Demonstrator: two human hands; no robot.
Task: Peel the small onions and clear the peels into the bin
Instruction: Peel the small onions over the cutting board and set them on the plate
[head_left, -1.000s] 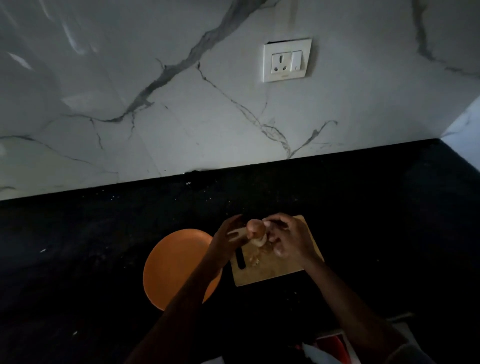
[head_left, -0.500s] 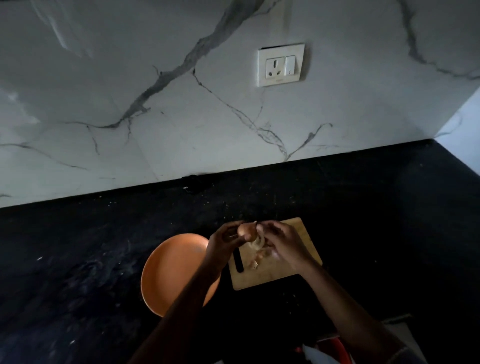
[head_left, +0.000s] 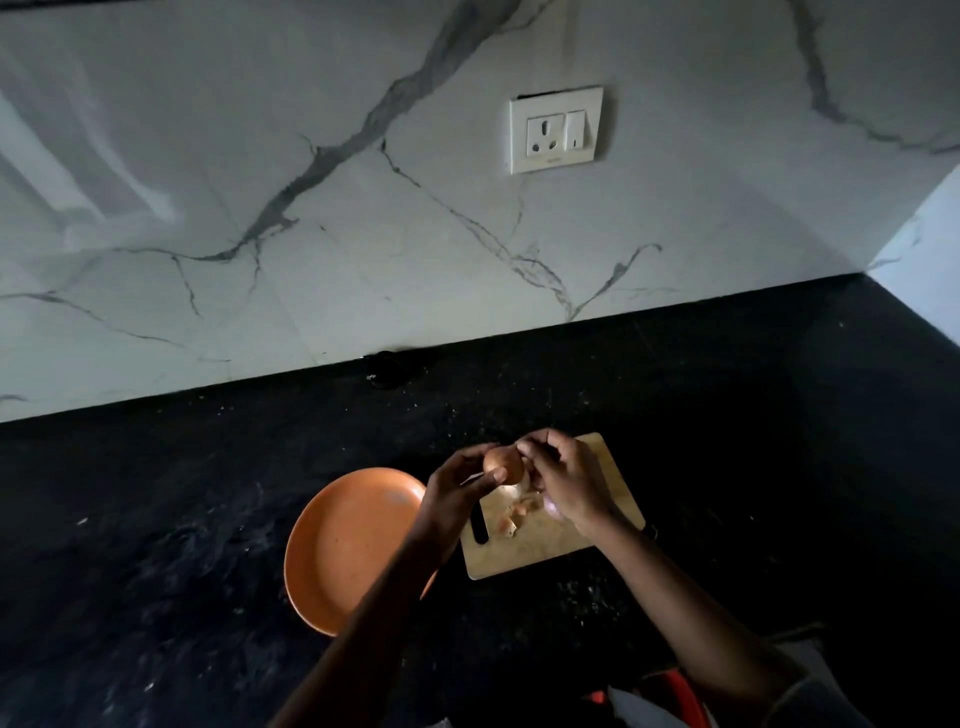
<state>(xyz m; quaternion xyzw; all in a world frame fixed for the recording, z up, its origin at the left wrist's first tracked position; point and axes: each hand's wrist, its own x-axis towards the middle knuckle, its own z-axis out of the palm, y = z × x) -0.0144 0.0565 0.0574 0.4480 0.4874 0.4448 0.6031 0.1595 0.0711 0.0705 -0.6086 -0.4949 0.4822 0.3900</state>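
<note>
Since a second ago I've turned the onion (head_left: 503, 464) so less bared flesh shows; my left hand (head_left: 457, 486) grips it above the board (head_left: 545, 551) while my right hand (head_left: 566, 480) pinches skin at its top. Peels (head_left: 514, 517) lie below, the plate (head_left: 343, 545) just left. A hard tug could flick scraps onto the dark counter (head_left: 727, 415).

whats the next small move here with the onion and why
Probably strip the skin off with the right hand: its fingertips sit at the top of the onion, which the left hand holds over the cutting board, where peels already lie.
</note>
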